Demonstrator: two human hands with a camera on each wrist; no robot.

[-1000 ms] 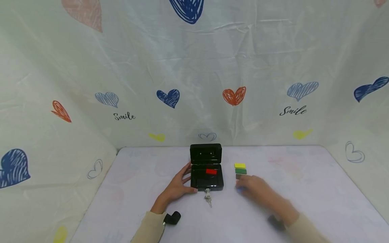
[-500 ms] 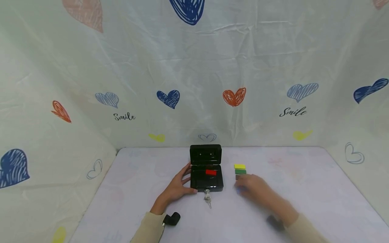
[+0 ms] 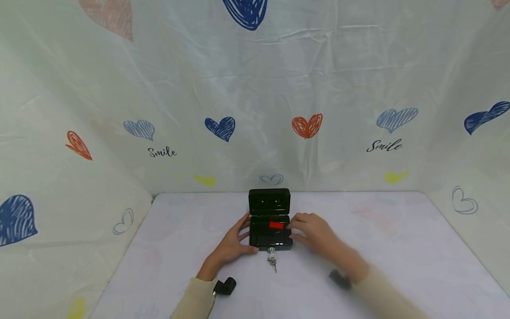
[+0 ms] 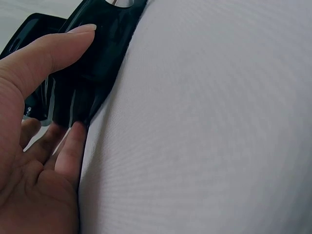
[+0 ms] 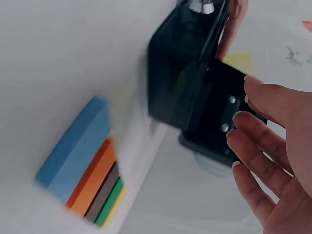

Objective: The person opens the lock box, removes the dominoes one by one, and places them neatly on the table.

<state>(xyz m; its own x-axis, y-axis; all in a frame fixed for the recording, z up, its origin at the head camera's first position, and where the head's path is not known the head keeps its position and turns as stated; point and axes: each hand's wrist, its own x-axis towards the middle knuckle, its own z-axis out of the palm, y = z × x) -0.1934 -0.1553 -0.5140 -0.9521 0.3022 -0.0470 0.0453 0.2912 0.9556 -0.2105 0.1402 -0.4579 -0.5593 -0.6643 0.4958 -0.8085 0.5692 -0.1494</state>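
A black cash box (image 3: 260, 239) stands on the table with its lid (image 3: 269, 195) raised. Inside lies a red block (image 3: 276, 225). My left hand (image 3: 231, 248) holds the box at its left side, thumb across the front wall and fingers along the side. Over the right rim of the box is my right hand (image 3: 316, 232), its thumb and fingers slightly bent and apart, with nothing between them in the right wrist view. Keys (image 3: 272, 260) hang from the lock at the front.
To the right of the box a row of blocks lies on the table: blue (image 5: 73, 148), orange (image 5: 91, 173), grey-brown (image 5: 102, 191), green (image 5: 109, 201) and yellow (image 5: 116, 205). In the head view my right hand hides most of them. A heart-printed sheet (image 3: 255, 97) hangs behind the table.
My right hand has left the row of blocks, where it was at a blue one, and moved left to the box. My left hand has stayed on the box.
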